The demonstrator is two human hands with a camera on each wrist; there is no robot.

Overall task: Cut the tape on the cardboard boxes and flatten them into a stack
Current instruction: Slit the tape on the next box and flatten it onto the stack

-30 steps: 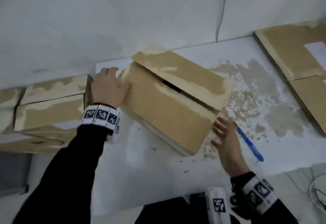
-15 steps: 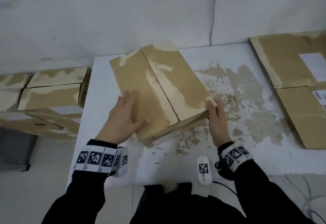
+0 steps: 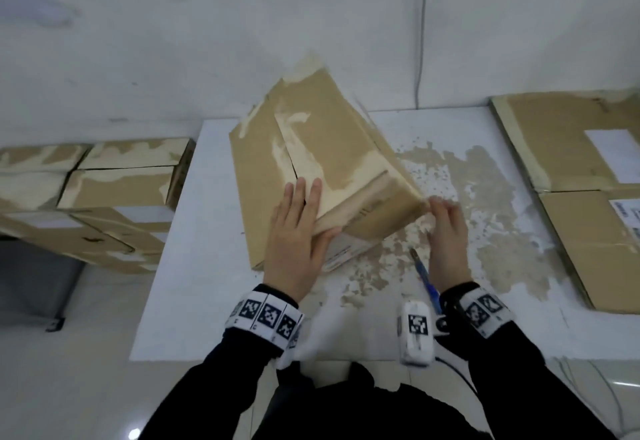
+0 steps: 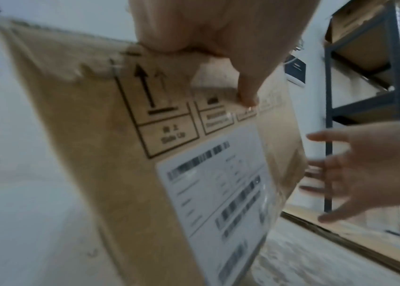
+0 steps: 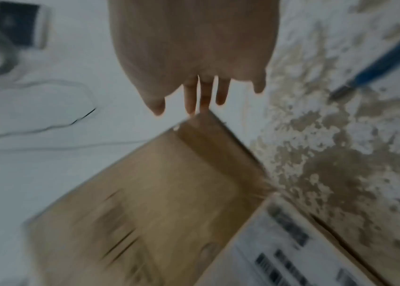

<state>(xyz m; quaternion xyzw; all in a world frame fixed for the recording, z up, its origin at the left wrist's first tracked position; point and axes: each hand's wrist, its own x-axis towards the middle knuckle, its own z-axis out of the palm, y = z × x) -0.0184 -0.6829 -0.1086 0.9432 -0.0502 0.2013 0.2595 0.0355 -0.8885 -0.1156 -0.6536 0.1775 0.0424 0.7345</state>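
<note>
Change since half a second ago: the cardboard box (image 3: 322,176) now stands tipped up on its near edge instead of lying lower on the bench (image 3: 214,301); my left hand (image 3: 298,242) has moved from the box's near-left corner toward the middle seam, and my right hand (image 3: 446,232) has slipped off the right end toward the near-right corner.

Item 1, cardboard box: brown, top face patched with pale torn areas, its two flaps meeting along a dark seam. It sits toward the middle-rear of the bench, tilted, its far end raised toward the wall. The left wrist view shows a printed this-side-up arrow and a white barcode label (image 4: 218,193) on the near side.

Item 2, left hand: I see it laid over the near top edge, fingers straight across the flaps, thumb (image 4: 248,91) pressed down the near side. Spread, not curled.

Item 3, right hand: fingers (image 5: 203,96) extended, the tips at the near-right corner of the box. It grasps nothing; whether the tips actually touch the cardboard I cannot tell through the blur.

Item 4, blue pen-like tool (image 3: 424,273): lying on the bench just beside my right wrist, apart from the box.

Item 5, flattened cardboard (image 3: 571,149): laid on the right end of the bench, white labels uppermost.

Item 6, further boxes (image 3: 114,190): stacked off the left end of the bench.

Item 7, bench surface: white, with brown worn patches (image 3: 485,204) to the right of the box.
</note>
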